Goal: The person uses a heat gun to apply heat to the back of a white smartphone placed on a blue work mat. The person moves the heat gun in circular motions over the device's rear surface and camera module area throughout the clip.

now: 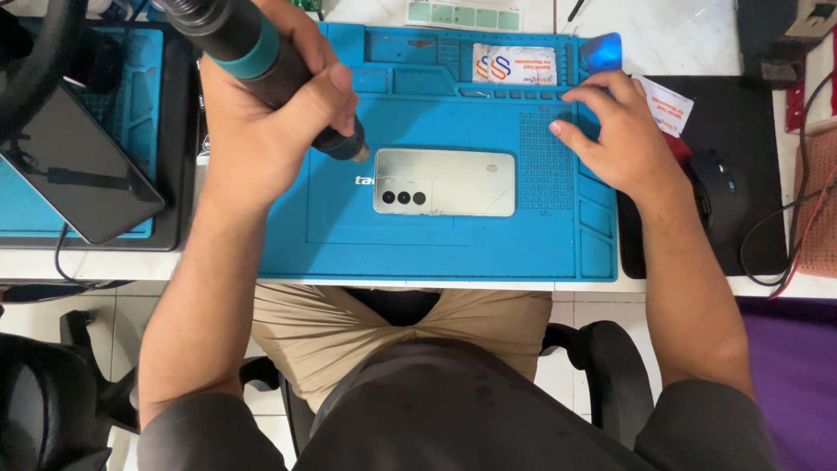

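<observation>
White worktop point(697, 35) here, with a big blue repair mat point(436, 249) laid across the middle of it, reaching nearly to the near edge. A silver phone point(453, 181) lies face down in the centre of the mat, long side across, its three camera lenses at the left end.

Left hand point(261, 113) has its grip fully wrapped around a chunky dark tool with a teal band point(253, 48), something like a hot air handle. It's tilted, and the tip sits right at the phone's upper left corner; can't tell if it actually touches the phone or just hovers over it.

Right hand point(619, 131) isn't holding anything. Its grip is loose, fingers spread and fingertips resting on the gridded patch of the mat near the mat's far right corner, just beside the phone's right end.

Other stuff: a small white packet with an orange and blue mark point(514, 65) in one of the mat's far-edge trays, a black mouse point(715, 187) on a black pad point(750, 131) toward the worktop's right edge, and a dark tablet-like slab point(78, 166) lying over a second blue mat point(131, 96) on the left side.
</observation>
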